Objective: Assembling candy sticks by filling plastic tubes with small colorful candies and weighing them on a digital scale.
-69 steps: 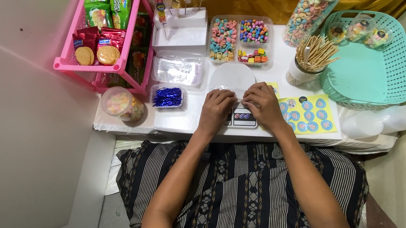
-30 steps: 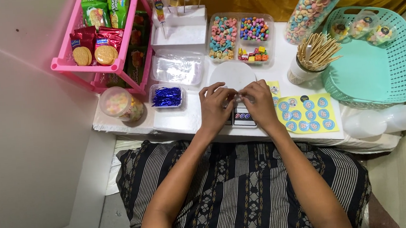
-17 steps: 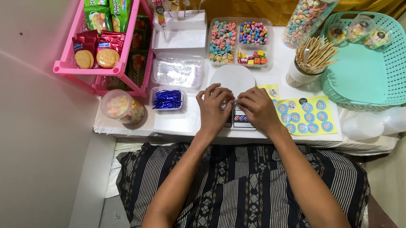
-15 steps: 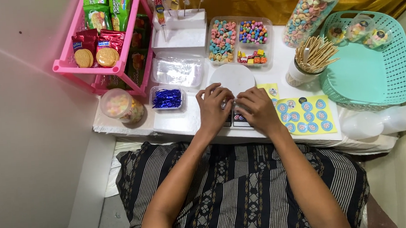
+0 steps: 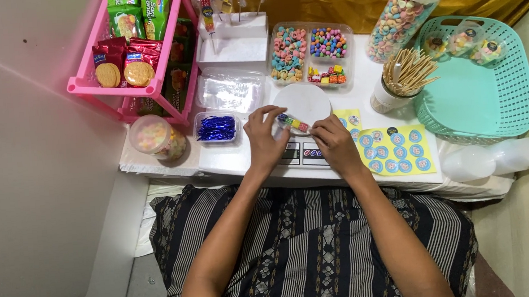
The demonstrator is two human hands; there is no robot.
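Left hand (image 5: 265, 139) and right hand (image 5: 333, 142) pinch, with narrowed fingers, opposite ends of a short skewer of multicoloured candy beads (image 5: 293, 123) over the round white scale platter (image 5: 303, 103). At 9 o'clock: clear tub of blue foil wrappers (image 5: 216, 127) on the white table (image 5: 228, 160).

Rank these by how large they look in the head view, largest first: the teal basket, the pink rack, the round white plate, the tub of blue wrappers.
1. Teal basket
2. Pink rack, nearly as large, so unsure
3. Round white plate
4. Tub of blue wrappers
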